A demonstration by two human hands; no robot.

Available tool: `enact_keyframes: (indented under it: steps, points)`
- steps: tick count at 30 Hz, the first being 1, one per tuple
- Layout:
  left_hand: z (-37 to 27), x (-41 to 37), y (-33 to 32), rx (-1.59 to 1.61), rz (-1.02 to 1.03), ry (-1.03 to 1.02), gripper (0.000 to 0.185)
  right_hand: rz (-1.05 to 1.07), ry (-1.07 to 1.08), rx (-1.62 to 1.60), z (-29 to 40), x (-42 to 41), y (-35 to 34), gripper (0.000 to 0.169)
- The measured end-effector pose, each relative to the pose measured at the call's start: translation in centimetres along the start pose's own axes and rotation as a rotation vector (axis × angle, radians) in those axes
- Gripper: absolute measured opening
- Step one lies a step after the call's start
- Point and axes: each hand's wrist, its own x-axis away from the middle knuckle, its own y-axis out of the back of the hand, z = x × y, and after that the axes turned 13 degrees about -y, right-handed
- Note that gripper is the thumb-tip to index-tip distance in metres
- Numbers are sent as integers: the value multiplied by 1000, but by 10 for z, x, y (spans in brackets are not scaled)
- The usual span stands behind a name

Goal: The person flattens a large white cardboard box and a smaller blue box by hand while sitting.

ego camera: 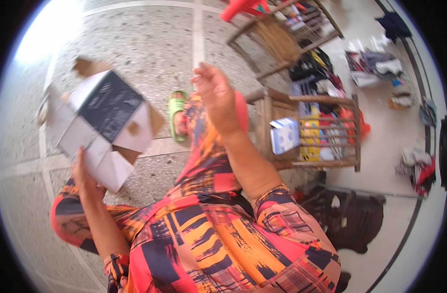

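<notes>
A flattened-out or partly unfolded cardboard box (111,106), white with a dark printed panel and brown inner faces, stands at the left over the floor. My left hand (86,177) grips its lower white flap, fingers partly hidden behind it. My right hand (215,97) is raised above my right knee, apart from the box, its fingers loosely bent and slightly blurred; nothing shows in it. Under the knee, a green slipper (177,117) is on my foot.
At the right, a blue-and-white box (284,136) lies on a wooden chair (278,100). Another wooden chair (278,40) stands beyond, near a red plastic item (242,9). Clothes piles (377,67) lie along the wall, and a dark plastic stool (355,216) is at lower right.
</notes>
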Motion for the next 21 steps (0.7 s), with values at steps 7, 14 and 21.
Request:
enact_keyframes:
  steps: [7,14,21]
  points:
    - [66,-70,38,93,0,-82,47,-1067,-36,829,-121,41,331,56]
    - [32,-35,6,157,-59,32,53,-1274,-1060,103,-209,146,421,69]
    - [4,8,-21,249,-75,236,46,-923,-954,-222,-220,111,433,50]
